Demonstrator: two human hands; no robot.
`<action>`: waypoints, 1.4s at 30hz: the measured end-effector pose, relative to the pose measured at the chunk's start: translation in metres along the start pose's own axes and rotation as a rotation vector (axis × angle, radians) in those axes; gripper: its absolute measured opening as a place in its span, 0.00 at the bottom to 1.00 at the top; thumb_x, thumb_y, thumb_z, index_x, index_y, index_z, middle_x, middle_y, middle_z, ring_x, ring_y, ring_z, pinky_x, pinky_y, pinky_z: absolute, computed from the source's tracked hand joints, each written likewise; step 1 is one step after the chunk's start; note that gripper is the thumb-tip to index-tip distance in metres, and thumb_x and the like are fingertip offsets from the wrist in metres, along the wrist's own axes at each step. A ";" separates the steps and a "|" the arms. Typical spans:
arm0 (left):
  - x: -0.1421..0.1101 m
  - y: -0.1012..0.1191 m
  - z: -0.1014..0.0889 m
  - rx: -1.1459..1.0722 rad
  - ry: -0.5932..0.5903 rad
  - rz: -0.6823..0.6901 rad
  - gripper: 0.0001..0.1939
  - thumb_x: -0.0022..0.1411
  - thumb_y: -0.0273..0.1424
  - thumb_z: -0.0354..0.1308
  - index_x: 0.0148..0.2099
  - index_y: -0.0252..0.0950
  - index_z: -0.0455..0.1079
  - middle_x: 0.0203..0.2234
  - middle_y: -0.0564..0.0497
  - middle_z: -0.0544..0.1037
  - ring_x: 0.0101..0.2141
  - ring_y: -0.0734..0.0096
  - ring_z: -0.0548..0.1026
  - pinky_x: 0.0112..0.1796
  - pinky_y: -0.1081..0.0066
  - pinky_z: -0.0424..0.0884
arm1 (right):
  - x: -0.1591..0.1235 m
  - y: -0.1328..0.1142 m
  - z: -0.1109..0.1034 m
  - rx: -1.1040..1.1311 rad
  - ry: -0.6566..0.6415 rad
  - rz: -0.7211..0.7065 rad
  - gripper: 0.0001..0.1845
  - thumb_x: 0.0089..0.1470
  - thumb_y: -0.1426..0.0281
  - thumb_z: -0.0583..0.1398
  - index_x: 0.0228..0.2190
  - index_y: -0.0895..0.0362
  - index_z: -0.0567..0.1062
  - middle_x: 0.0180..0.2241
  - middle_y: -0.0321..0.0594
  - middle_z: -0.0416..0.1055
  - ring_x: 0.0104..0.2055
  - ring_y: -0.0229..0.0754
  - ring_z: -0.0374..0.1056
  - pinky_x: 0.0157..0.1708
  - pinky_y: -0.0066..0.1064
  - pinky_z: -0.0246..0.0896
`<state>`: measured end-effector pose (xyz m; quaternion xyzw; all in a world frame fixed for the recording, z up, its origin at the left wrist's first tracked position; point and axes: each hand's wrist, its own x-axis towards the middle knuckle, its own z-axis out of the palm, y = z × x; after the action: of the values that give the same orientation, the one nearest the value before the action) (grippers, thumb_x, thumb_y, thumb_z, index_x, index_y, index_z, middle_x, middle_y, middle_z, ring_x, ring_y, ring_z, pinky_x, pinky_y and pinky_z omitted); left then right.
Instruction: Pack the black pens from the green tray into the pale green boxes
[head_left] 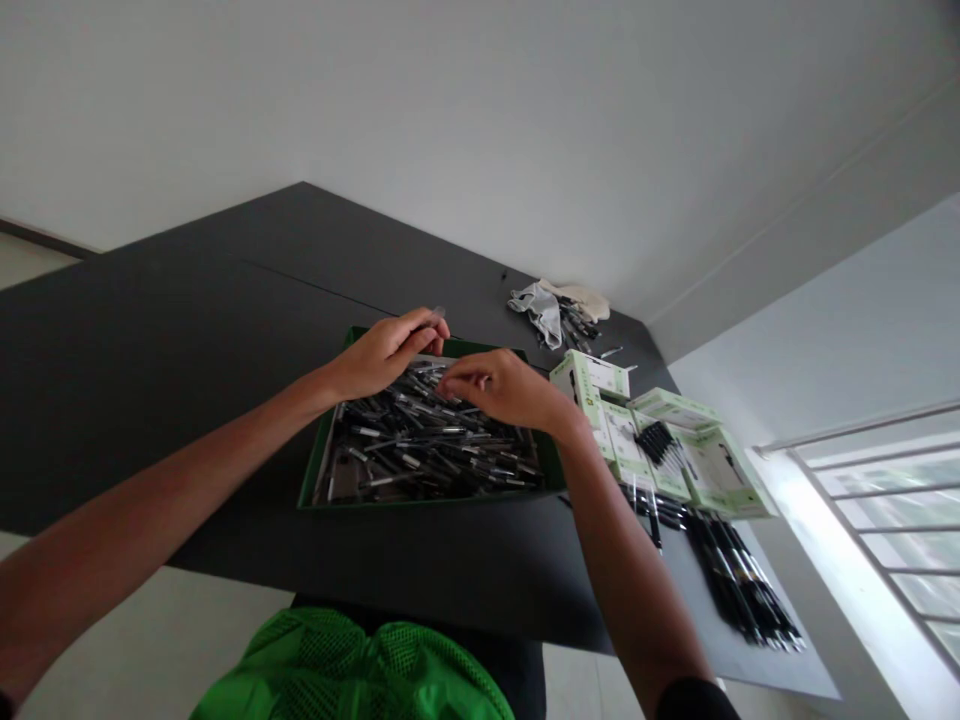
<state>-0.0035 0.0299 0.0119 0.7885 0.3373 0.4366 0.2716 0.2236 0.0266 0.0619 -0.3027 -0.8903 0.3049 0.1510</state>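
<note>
Plain room, dark worktop (165,330) against a pale wall (450,120), barred window (900,520) to its right.
Worktop: matte dark grey, thin seam (315,287) across it, far corner meeting the wall. Behind worktop: wall bare, greyish, dim. Right of worktop: side wall (817,330) lighter, then window with horizontal bars, blurry green and white outside, bright sill (832,555). Below worktop's near edge: pale floor (210,605). Left of worktop: more floor, dark skirting (45,238) along wall base. Light strongest window side, soft.
</note>
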 end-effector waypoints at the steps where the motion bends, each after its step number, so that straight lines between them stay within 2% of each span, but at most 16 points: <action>1: 0.000 -0.001 0.000 -0.014 -0.011 -0.001 0.19 0.80 0.45 0.46 0.49 0.37 0.69 0.37 0.48 0.78 0.39 0.66 0.76 0.44 0.68 0.70 | -0.002 -0.004 0.009 0.025 -0.102 -0.038 0.12 0.67 0.73 0.60 0.41 0.58 0.85 0.39 0.38 0.84 0.37 0.37 0.75 0.39 0.28 0.65; 5: -0.001 -0.005 0.003 -0.022 -0.052 0.025 0.19 0.80 0.44 0.47 0.52 0.35 0.70 0.37 0.48 0.77 0.39 0.66 0.76 0.46 0.68 0.71 | -0.005 -0.024 0.045 -0.005 -0.344 -0.209 0.14 0.67 0.75 0.59 0.45 0.57 0.85 0.46 0.43 0.84 0.48 0.43 0.78 0.51 0.33 0.67; 8: -0.003 -0.004 0.003 0.003 -0.056 0.002 0.20 0.79 0.45 0.47 0.51 0.34 0.71 0.36 0.49 0.76 0.35 0.68 0.73 0.42 0.69 0.71 | -0.005 -0.030 0.054 -0.122 -0.369 -0.143 0.16 0.68 0.75 0.57 0.47 0.59 0.85 0.48 0.47 0.84 0.52 0.48 0.77 0.54 0.37 0.66; 10: -0.003 -0.003 0.004 0.018 -0.066 -0.001 0.20 0.79 0.45 0.47 0.49 0.34 0.71 0.35 0.49 0.75 0.34 0.68 0.72 0.40 0.69 0.71 | -0.004 -0.029 0.050 -0.131 -0.376 -0.083 0.17 0.68 0.76 0.56 0.49 0.58 0.84 0.49 0.46 0.83 0.51 0.47 0.77 0.54 0.36 0.64; 13: -0.001 -0.001 0.003 0.031 -0.107 0.041 0.21 0.79 0.46 0.46 0.46 0.35 0.71 0.29 0.52 0.71 0.31 0.68 0.70 0.37 0.69 0.68 | -0.003 -0.024 0.039 -0.062 -0.424 -0.042 0.19 0.65 0.78 0.56 0.50 0.57 0.83 0.45 0.41 0.84 0.44 0.41 0.77 0.48 0.30 0.64; 18: 0.001 0.001 0.002 -0.007 -0.097 0.061 0.21 0.80 0.46 0.44 0.43 0.37 0.67 0.27 0.53 0.69 0.30 0.69 0.69 0.37 0.69 0.66 | 0.002 -0.010 0.029 -0.177 -0.390 0.126 0.19 0.59 0.82 0.54 0.40 0.59 0.84 0.37 0.41 0.83 0.37 0.40 0.74 0.39 0.28 0.60; 20: 0.001 0.001 0.001 -0.012 -0.089 0.069 0.22 0.80 0.48 0.44 0.42 0.37 0.66 0.27 0.53 0.69 0.29 0.69 0.69 0.36 0.69 0.66 | 0.002 -0.004 0.024 -0.268 -0.361 0.230 0.18 0.60 0.82 0.54 0.40 0.59 0.84 0.38 0.43 0.83 0.39 0.42 0.76 0.39 0.29 0.60; 22: 0.001 0.001 0.001 -0.012 -0.094 0.078 0.22 0.80 0.48 0.44 0.41 0.37 0.66 0.27 0.53 0.70 0.29 0.69 0.69 0.36 0.69 0.66 | 0.001 0.003 0.018 -0.337 -0.305 0.311 0.19 0.62 0.81 0.54 0.44 0.59 0.83 0.42 0.46 0.84 0.45 0.45 0.78 0.43 0.30 0.62; 25: 0.001 0.000 0.001 -0.012 -0.097 0.082 0.22 0.80 0.48 0.45 0.42 0.37 0.67 0.27 0.53 0.70 0.29 0.69 0.69 0.36 0.69 0.66 | -0.005 0.012 0.008 -0.373 -0.256 0.368 0.20 0.65 0.79 0.53 0.48 0.59 0.83 0.49 0.47 0.83 0.53 0.48 0.78 0.50 0.30 0.64; 29: 0.001 0.000 0.001 -0.003 -0.086 0.077 0.21 0.80 0.47 0.45 0.41 0.37 0.67 0.27 0.53 0.71 0.29 0.69 0.71 0.37 0.69 0.67 | -0.010 0.012 0.002 -0.338 -0.170 0.256 0.18 0.67 0.77 0.55 0.49 0.58 0.83 0.50 0.46 0.83 0.55 0.48 0.78 0.55 0.32 0.64; 32: 0.001 0.001 0.001 -0.002 -0.074 0.064 0.21 0.81 0.46 0.45 0.41 0.37 0.67 0.27 0.53 0.72 0.29 0.70 0.71 0.37 0.70 0.68 | -0.007 0.001 0.010 -0.262 -0.120 0.132 0.17 0.67 0.78 0.55 0.47 0.59 0.84 0.48 0.45 0.84 0.52 0.47 0.79 0.54 0.33 0.66; 34: 0.001 0.001 0.001 -0.006 -0.074 0.062 0.20 0.80 0.45 0.46 0.40 0.37 0.67 0.27 0.53 0.72 0.29 0.70 0.71 0.36 0.70 0.68 | -0.002 -0.007 0.023 -0.170 -0.151 0.028 0.19 0.66 0.80 0.55 0.46 0.59 0.84 0.47 0.44 0.84 0.51 0.45 0.79 0.54 0.33 0.67; 37: 0.001 0.000 0.000 0.000 -0.076 0.065 0.20 0.81 0.44 0.46 0.40 0.37 0.67 0.27 0.53 0.72 0.29 0.70 0.71 0.36 0.70 0.67 | 0.007 -0.014 0.043 -0.041 -0.312 -0.112 0.22 0.64 0.84 0.53 0.47 0.59 0.84 0.50 0.43 0.84 0.55 0.43 0.78 0.59 0.33 0.65; 39: 0.001 0.001 0.000 0.008 -0.075 0.069 0.20 0.81 0.44 0.46 0.41 0.37 0.67 0.27 0.53 0.72 0.28 0.70 0.71 0.35 0.70 0.67 | 0.011 -0.012 0.052 -0.045 -0.390 -0.099 0.24 0.63 0.84 0.52 0.49 0.61 0.84 0.52 0.45 0.83 0.58 0.44 0.77 0.62 0.34 0.64; 42: 0.002 0.001 0.001 0.014 -0.076 0.076 0.20 0.81 0.45 0.45 0.41 0.37 0.67 0.27 0.53 0.72 0.28 0.70 0.71 0.35 0.69 0.67 | 0.012 -0.005 0.052 -0.148 -0.367 0.063 0.25 0.62 0.84 0.52 0.49 0.60 0.84 0.53 0.46 0.83 0.59 0.46 0.77 0.62 0.34 0.64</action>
<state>-0.0018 0.0304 0.0131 0.8188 0.2994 0.4140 0.2619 0.1888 0.0072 0.0266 -0.2800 -0.9129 0.2933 -0.0460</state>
